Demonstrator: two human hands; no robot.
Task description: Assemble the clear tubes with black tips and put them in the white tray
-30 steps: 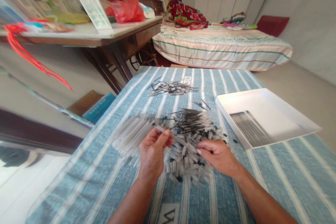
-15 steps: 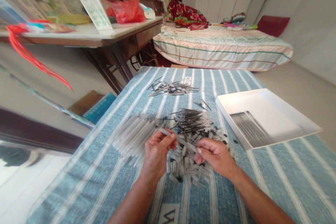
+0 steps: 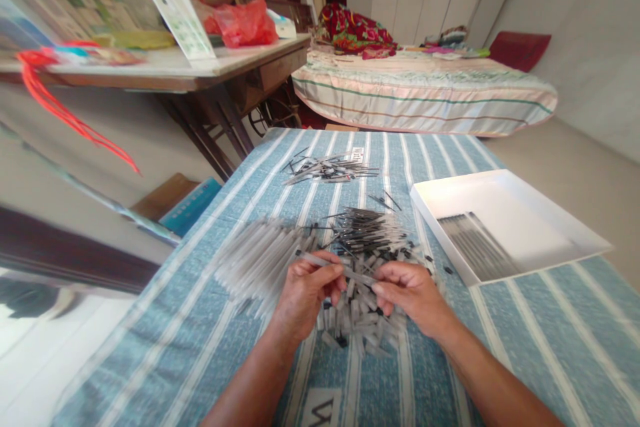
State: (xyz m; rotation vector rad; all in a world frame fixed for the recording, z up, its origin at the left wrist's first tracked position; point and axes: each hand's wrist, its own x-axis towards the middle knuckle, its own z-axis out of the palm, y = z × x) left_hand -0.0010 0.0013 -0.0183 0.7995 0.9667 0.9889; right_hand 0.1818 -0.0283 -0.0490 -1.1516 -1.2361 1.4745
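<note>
A translucent pen (image 3: pixel 359 275) with a dark left end spans both hands above the pile of pen caps. My left hand (image 3: pixel 313 290) pinches its left part between thumb and fingers. At its other end, the fingertips of my right hand (image 3: pixel 407 293) are closed on it; whether they grip the barrel or a cap I cannot tell. Clear pen barrels (image 3: pixel 255 257) lie side by side left of my left hand. Beyond the hands is a bundle of dark ink refills (image 3: pixel 370 230). Loose pen caps (image 3: pixel 367 333), greyish and see-through, are heaped below the hands.
On the right stands a white open box (image 3: pixel 535 227) with a row of pens (image 3: pixel 475 247) inside. A smaller pile of dark and pale sticks (image 3: pixel 333 168) lies farther back on the striped tablecloth (image 3: pixel 200 347). A few black bits (image 3: pixel 449 270) are near the box.
My left hand has shifted slightly right, closer to my right hand, with the pen still between them. The piles and the box look the same.
</note>
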